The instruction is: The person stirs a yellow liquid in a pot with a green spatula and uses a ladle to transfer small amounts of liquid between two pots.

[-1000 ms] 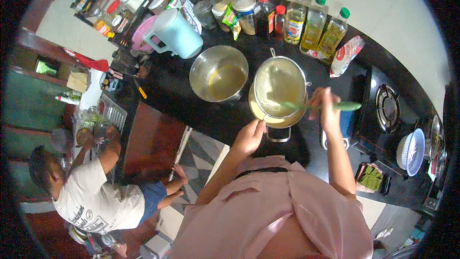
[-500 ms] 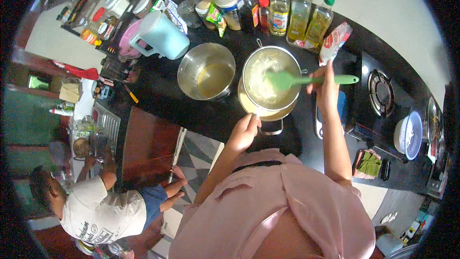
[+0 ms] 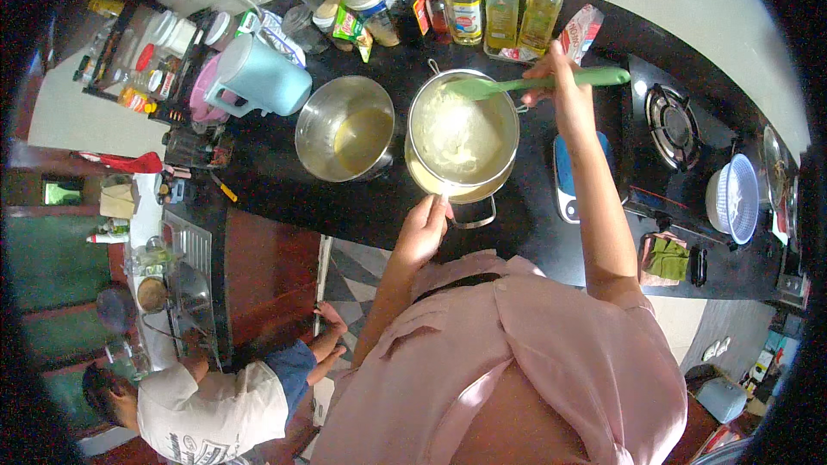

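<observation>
A round metal strainer [image 3: 506, 145] rests over a metal pot [image 3: 417, 174] on the black counter. Pale, thick, creamy stuff lies in the strainer, and pale yellow liquid shows in the pot below its rim. My left hand [image 3: 420, 231] is closed on the strainer's handle at the near side. My right hand [image 3: 560, 82] grips the handle of a green spatula [image 3: 517, 84], whose head lies at the far inside edge of the strainer. Left of these stands a deep metal pot [image 3: 314, 125] with some yellowish liquid at its bottom.
A light blue pitcher [image 3: 263, 77], jars and oil bottles [image 3: 538, 17] line the back. Rightward are a blue kitchen scale [image 3: 568, 176], a gas stove [image 3: 672, 116] and a blue-white basket [image 3: 741, 198]. Another person [image 3: 215, 405] is at a sink on the left.
The spatula's head has moved from the middle of the strainer to its far edge, my right hand going with it. My left hand keeps its hold. The whole view has shifted slightly.
</observation>
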The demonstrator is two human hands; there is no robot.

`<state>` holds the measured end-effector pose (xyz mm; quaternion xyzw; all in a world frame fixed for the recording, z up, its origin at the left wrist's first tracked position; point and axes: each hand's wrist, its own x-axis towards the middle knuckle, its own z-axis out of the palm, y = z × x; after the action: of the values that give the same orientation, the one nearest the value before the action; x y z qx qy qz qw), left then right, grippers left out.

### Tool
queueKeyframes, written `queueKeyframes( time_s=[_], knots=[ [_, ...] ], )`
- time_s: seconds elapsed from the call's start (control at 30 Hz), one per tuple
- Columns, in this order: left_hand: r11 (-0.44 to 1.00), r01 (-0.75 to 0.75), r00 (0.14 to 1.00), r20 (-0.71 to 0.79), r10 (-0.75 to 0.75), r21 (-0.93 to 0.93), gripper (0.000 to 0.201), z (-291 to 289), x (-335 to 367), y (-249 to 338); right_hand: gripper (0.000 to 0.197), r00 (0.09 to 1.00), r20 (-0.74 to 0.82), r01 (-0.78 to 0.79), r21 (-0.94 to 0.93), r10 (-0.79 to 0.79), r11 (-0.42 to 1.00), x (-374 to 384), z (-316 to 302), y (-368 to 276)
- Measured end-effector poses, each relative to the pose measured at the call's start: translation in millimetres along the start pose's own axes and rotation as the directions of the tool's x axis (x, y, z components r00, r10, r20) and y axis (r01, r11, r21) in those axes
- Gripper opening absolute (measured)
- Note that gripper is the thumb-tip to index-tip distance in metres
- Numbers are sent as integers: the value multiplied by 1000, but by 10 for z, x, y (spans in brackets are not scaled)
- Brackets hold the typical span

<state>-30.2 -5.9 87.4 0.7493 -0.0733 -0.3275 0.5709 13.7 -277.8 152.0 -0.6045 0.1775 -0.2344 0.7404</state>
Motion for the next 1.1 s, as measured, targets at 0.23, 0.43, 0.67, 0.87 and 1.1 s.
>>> queueKeyframes(
  time_s=[0.23, 0.43, 0.67, 0.87, 1.1],
  knots=[
    [994, -86, 996, 18, 85, 67, 29, 21, -10, -13, 47, 937, 276, -193, -106, 215, 975, 152, 164, 37],
    [979, -148, 986, -55, 157, 139, 30, 3, 15, -53, 48, 983, 174, -9, -294, 62, 956, 128, 12, -222],
    [973, -132, 985, -82, 149, 187, 31, 49, 5, 104, 51, 998, 19, -53, -231, 59, 972, 41, -175, 177],
    [965, -119, 985, -97, 145, 235, 30, 0, 59, -100, 43, 914, 7, -403, 118, 405, 907, -260, -236, 448],
    [956, -128, 974, -146, 171, 262, 31, 51, 35, -53, 52, 943, -278, -191, 7, 185, 982, -303, -346, 427]
  ],
)
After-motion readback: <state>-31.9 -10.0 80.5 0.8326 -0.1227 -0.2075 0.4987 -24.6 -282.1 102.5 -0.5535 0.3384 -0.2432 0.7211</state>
